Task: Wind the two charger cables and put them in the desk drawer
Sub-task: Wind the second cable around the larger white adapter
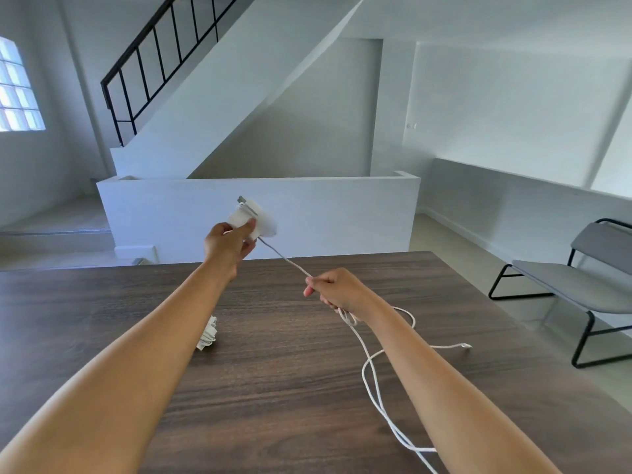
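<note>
My left hand (228, 247) holds a white charger block (252, 218) up above the far edge of the dark wooden desk (290, 371). Its white cable (371, 374) runs taut from the block down to my right hand (333, 289), which is closed around it. Below that hand the cable falls in loose loops across the right side of the desk, and its plug end (465, 345) lies near the right edge. A second white cable (208, 333) lies wound in a small bundle on the desk, partly behind my left forearm. No drawer is in view.
A grey bench with a black frame (581, 285) stands on the floor to the right of the desk. Beyond the desk are a low white wall (260, 213) and a staircase with a black railing (154, 63).
</note>
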The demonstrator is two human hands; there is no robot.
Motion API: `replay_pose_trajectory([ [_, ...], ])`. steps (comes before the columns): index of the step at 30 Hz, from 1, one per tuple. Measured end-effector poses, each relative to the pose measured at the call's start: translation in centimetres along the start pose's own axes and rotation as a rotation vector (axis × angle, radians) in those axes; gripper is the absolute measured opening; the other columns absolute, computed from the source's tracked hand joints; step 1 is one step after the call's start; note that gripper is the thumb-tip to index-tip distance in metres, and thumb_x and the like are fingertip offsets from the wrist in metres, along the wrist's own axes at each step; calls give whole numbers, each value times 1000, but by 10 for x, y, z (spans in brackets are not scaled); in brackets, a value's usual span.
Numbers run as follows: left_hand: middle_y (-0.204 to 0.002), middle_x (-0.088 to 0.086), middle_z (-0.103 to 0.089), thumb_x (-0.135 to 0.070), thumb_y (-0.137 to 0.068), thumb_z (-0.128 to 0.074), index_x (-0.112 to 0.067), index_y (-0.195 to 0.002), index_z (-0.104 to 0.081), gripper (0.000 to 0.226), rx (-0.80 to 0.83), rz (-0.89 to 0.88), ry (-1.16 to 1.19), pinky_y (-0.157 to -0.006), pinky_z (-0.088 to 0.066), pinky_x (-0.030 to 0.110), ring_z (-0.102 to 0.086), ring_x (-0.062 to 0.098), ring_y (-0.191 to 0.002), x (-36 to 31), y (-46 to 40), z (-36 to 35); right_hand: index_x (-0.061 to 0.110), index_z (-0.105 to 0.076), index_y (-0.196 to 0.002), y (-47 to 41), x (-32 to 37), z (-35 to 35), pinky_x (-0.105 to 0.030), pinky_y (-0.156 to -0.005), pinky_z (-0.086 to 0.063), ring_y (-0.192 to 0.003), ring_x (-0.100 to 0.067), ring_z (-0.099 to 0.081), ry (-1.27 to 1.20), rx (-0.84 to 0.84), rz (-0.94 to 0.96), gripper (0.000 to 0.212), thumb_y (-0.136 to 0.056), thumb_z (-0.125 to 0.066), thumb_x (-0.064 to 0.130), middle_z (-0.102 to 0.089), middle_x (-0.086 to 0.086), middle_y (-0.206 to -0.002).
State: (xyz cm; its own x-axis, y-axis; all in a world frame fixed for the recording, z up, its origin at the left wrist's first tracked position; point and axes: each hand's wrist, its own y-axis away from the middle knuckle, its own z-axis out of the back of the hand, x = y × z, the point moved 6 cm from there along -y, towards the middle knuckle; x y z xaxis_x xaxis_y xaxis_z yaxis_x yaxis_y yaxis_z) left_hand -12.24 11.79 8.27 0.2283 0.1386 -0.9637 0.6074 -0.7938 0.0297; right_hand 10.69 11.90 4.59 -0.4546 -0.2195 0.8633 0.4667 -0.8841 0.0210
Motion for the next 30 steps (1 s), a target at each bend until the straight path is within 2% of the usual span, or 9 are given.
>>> replay_pose_trajectory([
  [4, -99, 5, -67, -28, -76, -76, -14, -94, -56, 30, -25, -316, -514, -81, -56, 39, -65, 22, -85, -8, 1, 3, 9, -75, -91, 8, 14, 12, -22, -56, -36, -50, -5, -43, 232, -35, 59, 25, -91, -60, 29, -50, 8, -54],
  [7, -94, -1, -61, -26, -79, -71, -13, -99, -56, 29, 28, -560, -863, -71, -45, 32, -58, 22, -86, -11, 16, -15, 10, -75, -97, 16, 30, 18, -25, -66, -44, -70, -9, -58, 397, -49, 122, 21, -89, -64, 26, -68, 2, -77],
  [10, -97, 5, -62, -28, -84, -63, -13, -104, -52, 27, 98, -721, -1285, -66, -43, 34, -58, 29, -87, -6, 24, -32, 12, -75, -98, 21, 45, 30, -30, -78, -51, -87, -18, -66, 552, -109, 154, 19, -88, -65, 24, -73, -5, -95],
  [14, -121, 3, -61, -33, -89, -59, -20, -123, -48, 39, 302, -736, -1598, -80, -50, 39, -58, 27, -108, 5, 28, -40, 13, -75, -97, 18, 56, 46, -28, -79, -52, -90, -20, -66, 661, -170, 145, 15, -87, -66, 21, -73, -4, -95],
  [18, -128, 3, -58, -29, -88, -60, -21, -131, -45, 45, 533, -722, -1655, -88, -46, 36, -55, 25, -113, 16, 31, -43, 14, -75, -91, 8, 48, 65, -27, -77, -51, -88, -21, -67, 703, -221, 66, 11, -82, -72, 20, -74, -4, -93],
  [21, -114, 0, -62, -24, -82, -68, -18, -120, -52, 41, 721, -609, -1522, -80, -44, 28, -55, 18, -97, 20, 33, -44, 10, -76, -86, 2, 36, 82, -30, -78, -54, -84, -22, -68, 696, -272, -2, 18, -76, -79, 25, -74, -6, -87],
  [25, -97, -6, -63, -19, -77, -76, -24, -105, -58, 34, 913, -304, -1294, -69, -46, 15, -60, 12, -89, 25, 43, -38, 8, -74, -83, -3, 26, 88, -29, -71, -52, -82, -23, -67, 650, -336, -19, 23, -72, -82, 27, -72, -7, -84],
  [28, -111, 5, -69, -16, -77, -76, -25, -110, -65, 36, 1097, 61, -1125, -79, -54, 23, -66, 15, -97, 36, 57, -29, 8, -71, -81, -6, 20, 86, -27, -65, -49, -80, -22, -66, 642, -368, 5, 22, -73, -80, 27, -71, -6, -82],
  [30, -118, 8, -68, -26, -67, -83, -20, -118, -65, 55, 1217, 218, -1016, -87, -54, 28, -66, 18, -104, 38, 70, -26, 8, -69, -78, -9, 14, 86, -30, -69, -52, -82, -23, -65, 648, -393, 18, 21, -76, -77, 27, -71, -6, -83],
])
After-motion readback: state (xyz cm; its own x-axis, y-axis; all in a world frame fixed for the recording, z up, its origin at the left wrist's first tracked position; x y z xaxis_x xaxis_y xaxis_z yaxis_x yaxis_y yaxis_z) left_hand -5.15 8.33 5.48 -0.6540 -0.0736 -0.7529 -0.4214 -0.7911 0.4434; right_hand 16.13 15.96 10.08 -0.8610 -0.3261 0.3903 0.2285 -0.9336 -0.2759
